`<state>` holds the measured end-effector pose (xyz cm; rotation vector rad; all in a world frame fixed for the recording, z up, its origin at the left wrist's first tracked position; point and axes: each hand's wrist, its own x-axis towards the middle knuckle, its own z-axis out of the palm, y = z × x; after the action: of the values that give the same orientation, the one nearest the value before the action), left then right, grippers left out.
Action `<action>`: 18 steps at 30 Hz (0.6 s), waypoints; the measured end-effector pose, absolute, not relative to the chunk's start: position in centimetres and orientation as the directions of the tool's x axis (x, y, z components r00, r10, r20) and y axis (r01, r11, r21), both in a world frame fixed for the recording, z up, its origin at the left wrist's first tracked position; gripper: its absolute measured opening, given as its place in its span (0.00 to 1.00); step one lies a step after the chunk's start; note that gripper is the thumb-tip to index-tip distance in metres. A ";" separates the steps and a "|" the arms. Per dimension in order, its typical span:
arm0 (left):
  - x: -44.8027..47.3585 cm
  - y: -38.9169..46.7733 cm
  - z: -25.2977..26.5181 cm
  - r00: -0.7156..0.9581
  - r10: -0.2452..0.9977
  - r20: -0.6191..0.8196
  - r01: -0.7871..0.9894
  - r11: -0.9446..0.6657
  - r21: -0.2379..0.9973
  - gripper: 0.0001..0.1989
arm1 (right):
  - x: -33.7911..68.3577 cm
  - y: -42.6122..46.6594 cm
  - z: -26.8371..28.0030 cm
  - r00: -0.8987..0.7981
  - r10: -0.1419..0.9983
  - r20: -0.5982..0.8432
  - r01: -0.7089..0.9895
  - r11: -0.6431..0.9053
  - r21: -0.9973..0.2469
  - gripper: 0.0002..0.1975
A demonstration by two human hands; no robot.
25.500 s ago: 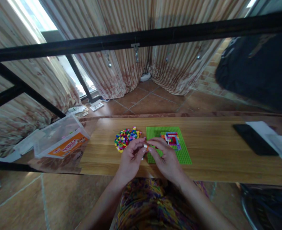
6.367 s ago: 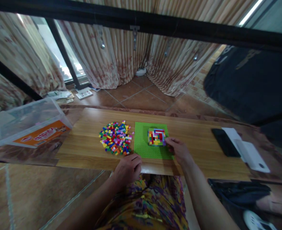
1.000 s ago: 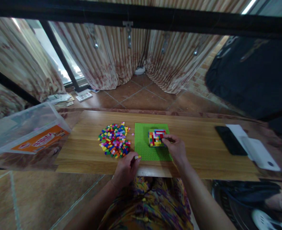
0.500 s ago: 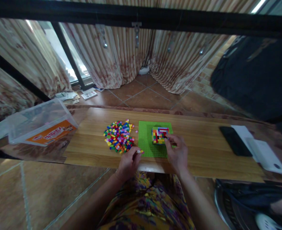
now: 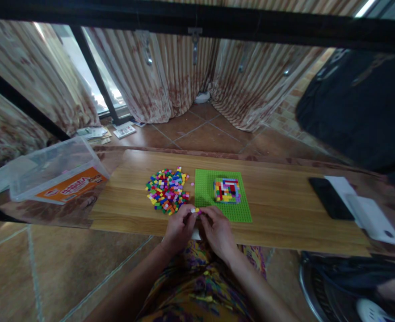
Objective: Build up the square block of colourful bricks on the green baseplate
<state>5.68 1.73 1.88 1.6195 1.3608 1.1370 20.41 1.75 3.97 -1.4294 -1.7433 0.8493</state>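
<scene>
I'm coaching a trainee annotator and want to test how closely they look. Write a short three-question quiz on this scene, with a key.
1. Multiple choice. What lies to the left of the green baseplate on the wooden table?
A) A black slab
B) A pile of loose bricks
C) White sheets

2. True or false: the multicoloured brick build sits on the baseplate.

3. Open question. Where are the fingertips of the left hand and the right hand?

Key
1: B
2: True
3: Close together at a few small bricks, toward the table's near edge.
</scene>
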 end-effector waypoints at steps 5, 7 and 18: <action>5.6 1.8 1.4 0.034 0.988 0.151 0.338 -0.154 0.928 0.04 | 20.0 1.8 4.1 -0.064 0.994 0.091 0.512 0.111 -0.852 0.10; 5.7 1.8 1.3 0.025 0.991 0.134 0.342 -0.135 0.930 0.04 | 19.9 1.8 4.1 -0.048 0.996 0.081 0.510 0.094 -0.855 0.10; 6.0 1.9 1.7 -0.031 0.991 0.131 0.346 -0.112 0.932 0.04 | 19.4 1.2 3.6 0.008 0.987 0.159 0.566 0.126 -0.814 0.10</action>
<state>6.00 1.88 1.65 1.5363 1.4464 1.1562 19.37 1.21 3.59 -1.5323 -1.6532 0.7077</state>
